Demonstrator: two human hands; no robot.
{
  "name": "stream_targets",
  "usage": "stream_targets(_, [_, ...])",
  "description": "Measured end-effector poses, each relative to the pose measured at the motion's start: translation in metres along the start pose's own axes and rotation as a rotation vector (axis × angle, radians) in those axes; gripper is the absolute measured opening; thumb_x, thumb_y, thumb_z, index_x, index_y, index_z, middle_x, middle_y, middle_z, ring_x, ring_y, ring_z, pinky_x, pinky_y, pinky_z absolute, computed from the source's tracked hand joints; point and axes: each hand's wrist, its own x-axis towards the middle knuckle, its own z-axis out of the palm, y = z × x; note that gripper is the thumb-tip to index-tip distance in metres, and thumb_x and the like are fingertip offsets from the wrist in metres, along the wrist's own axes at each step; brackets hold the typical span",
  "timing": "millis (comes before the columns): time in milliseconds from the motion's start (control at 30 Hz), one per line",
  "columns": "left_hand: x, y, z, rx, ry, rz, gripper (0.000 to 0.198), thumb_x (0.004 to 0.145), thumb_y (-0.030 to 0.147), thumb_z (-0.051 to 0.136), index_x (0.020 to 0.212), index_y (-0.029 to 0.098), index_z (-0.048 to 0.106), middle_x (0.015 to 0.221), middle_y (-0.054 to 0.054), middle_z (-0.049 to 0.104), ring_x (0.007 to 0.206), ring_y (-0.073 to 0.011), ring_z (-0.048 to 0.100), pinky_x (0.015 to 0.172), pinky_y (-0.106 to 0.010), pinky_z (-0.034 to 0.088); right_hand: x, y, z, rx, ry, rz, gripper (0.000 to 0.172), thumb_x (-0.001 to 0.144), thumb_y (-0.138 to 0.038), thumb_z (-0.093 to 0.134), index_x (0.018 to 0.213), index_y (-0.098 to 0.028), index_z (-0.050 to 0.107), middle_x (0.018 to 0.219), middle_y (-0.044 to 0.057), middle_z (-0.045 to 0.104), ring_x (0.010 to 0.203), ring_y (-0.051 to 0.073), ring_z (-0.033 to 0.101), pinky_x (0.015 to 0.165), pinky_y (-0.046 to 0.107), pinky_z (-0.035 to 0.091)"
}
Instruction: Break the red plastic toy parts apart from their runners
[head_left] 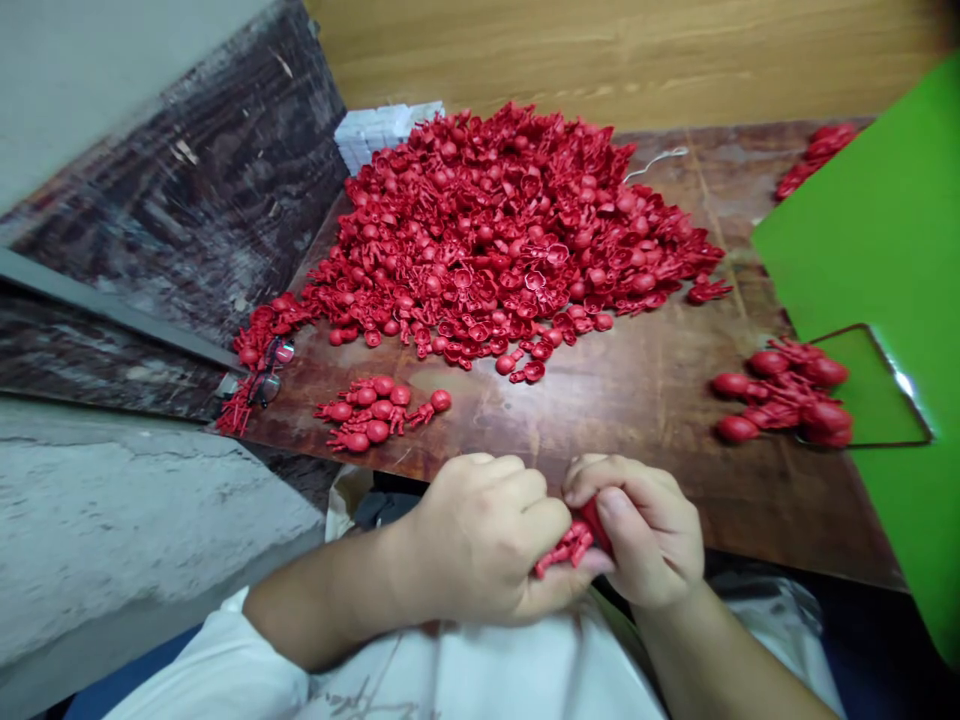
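Observation:
Both hands meet in front of my body at the near edge of the table. My left hand [499, 540] is closed round the body of a red plastic figurine [566, 547], whose small limbs show below the fingers. My right hand [641, 525] pinches the figurine's rounded red end between thumb and fingers. Much of the figurine is hidden by the fingers. Past my left hand lies a small group of red figurines [375, 410] with round heads. Several larger red figurines [787, 390] lie together to the right of my right hand.
A large heap of red plastic pieces [510, 230] covers the table's [637, 390] back middle. White blocks [382, 130] stand behind it. Eyeglasses [266, 380] lie at the left edge among red pieces. On the right are a green board [885, 260] and a thin metal frame [904, 385].

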Motion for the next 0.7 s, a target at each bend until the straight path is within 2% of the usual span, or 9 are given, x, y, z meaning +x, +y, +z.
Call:
stream_targets(67, [0.001,0.0,-0.001,-0.008,0.007,-0.003,0.039,0.093,0.048,0.051,0.066,0.02,0.058,0.063,-0.003,0.055,0.059,-0.0174,0.05,0.053,-0.032,0.033,0.001,-0.001,0.002,0.013,-0.018,0.017,0.025,0.099,-0.027,0.044,0.084,-0.02,0.063,0.065,0.002,0.057,0.057,0.016,0.055,0.056,0.03,0.042])
stream_targets(167, [0.002,0.0,-0.001,-0.042,0.008,-0.011,0.038,0.092,0.045,0.052,0.065,0.02,0.058,0.063,-0.003,0.054,0.058,-0.0165,0.048,0.053,-0.032,0.032,0.001,0.0,0.007,0.071,-0.034,0.034,0.037,0.096,-0.051,0.05,0.079,-0.02,0.061,0.06,0.0,0.051,0.052,0.015,0.049,0.052,0.029,0.037])
stream_targets(233, [0.002,0.001,0.0,-0.079,0.014,-0.001,0.038,0.093,0.043,0.051,0.063,0.019,0.057,0.06,-0.002,0.052,0.055,-0.0152,0.046,0.052,-0.031,0.031,0.001,0.002,0.011,0.095,-0.004,0.046,0.05,0.083,-0.071,0.059,0.075,-0.021,0.058,0.058,-0.001,0.048,0.049,0.014,0.045,0.05,0.029,0.034])
stream_targets(300, [0.0,0.001,0.001,-0.116,0.026,0.012,0.038,0.093,0.04,0.052,0.061,0.019,0.056,0.058,-0.001,0.051,0.053,-0.0142,0.045,0.052,-0.031,0.031,0.001,0.005,0.014,0.076,0.042,0.034,0.063,0.062,-0.083,0.069,0.069,-0.023,0.053,0.055,-0.004,0.043,0.047,0.013,0.039,0.049,0.028,0.032])
stream_targets(367, [-0.001,0.001,0.002,-0.144,0.028,0.019,0.036,0.093,0.036,0.052,0.062,0.018,0.057,0.058,0.0,0.052,0.052,-0.0138,0.045,0.052,-0.031,0.032,0.002,0.007,0.015,0.024,0.043,-0.006,0.071,0.042,-0.084,0.077,0.065,-0.024,0.048,0.053,-0.007,0.035,0.045,0.01,0.031,0.048,0.027,0.027])
stream_targets(400, [-0.002,0.002,0.003,-0.153,0.022,0.021,0.035,0.093,0.035,0.052,0.063,0.018,0.058,0.058,-0.001,0.053,0.052,-0.0138,0.046,0.052,-0.031,0.033,0.003,0.007,0.015,0.002,0.013,-0.031,0.072,0.037,-0.082,0.08,0.063,-0.024,0.046,0.052,-0.008,0.033,0.045,0.01,0.029,0.047,0.027,0.026])
stream_targets(433, [-0.002,0.002,0.003,-0.164,0.017,0.025,0.034,0.093,0.035,0.052,0.064,0.018,0.058,0.059,-0.001,0.054,0.052,-0.0139,0.047,0.052,-0.031,0.033,0.005,0.007,0.014,-0.008,-0.031,-0.052,0.072,0.035,-0.079,0.082,0.062,-0.024,0.045,0.051,-0.008,0.032,0.044,0.009,0.028,0.046,0.027,0.025])
stream_targets(533, [-0.003,0.003,0.005,-0.215,0.01,0.041,0.033,0.094,0.033,0.052,0.066,0.018,0.06,0.06,-0.001,0.056,0.053,-0.0143,0.048,0.053,-0.031,0.035,0.008,0.005,0.012,0.025,-0.103,-0.087,0.066,0.043,-0.073,0.086,0.061,-0.024,0.046,0.05,-0.008,0.034,0.044,0.009,0.029,0.046,0.027,0.025])
stream_targets(700, [-0.005,0.009,0.008,-0.211,0.063,0.032,0.04,0.096,0.034,0.048,0.06,0.019,0.055,0.056,0.0,0.051,0.051,-0.0137,0.045,0.052,-0.031,0.036,0.003,0.007,0.015,0.046,0.049,-0.148,0.067,0.039,-0.077,0.084,0.064,-0.025,0.049,0.05,-0.008,0.031,0.042,0.01,0.03,0.045,0.028,0.026])
